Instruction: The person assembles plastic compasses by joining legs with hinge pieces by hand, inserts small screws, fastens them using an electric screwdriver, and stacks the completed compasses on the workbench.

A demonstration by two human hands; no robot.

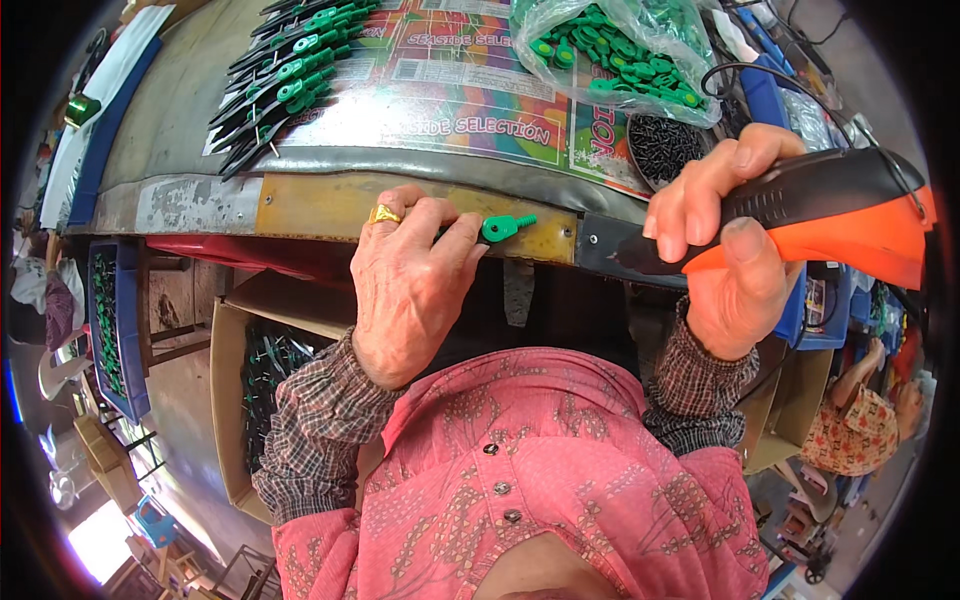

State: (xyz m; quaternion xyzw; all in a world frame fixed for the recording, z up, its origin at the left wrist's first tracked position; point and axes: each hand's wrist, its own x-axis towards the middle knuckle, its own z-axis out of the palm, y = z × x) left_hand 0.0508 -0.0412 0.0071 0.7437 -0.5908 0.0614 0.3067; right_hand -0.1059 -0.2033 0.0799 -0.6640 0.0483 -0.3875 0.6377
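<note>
At the table's front edge my left hand point(415, 275), with a gold ring on it, is closed round a small part. Its green plastic end point(508, 227), with a round eye and a ribbed stub, sticks out to the right past my fingertips. The rest of that part is hidden by my fingers. My right hand point(735, 235) grips an orange and black electric screwdriver point(850, 220). Its dark nose points left, near the table edge and apart from the green part. Just beyond my right hand sits a bowl of small black screws point(664, 146).
Several black parts with green ends point(300, 85) lie in a row at the back left. A clear bag of green pieces point(630, 65) is at the back right. Below the table stand a cardboard box point(232, 400) and a blue crate point(125, 330). Another person point(860, 430) is at far right.
</note>
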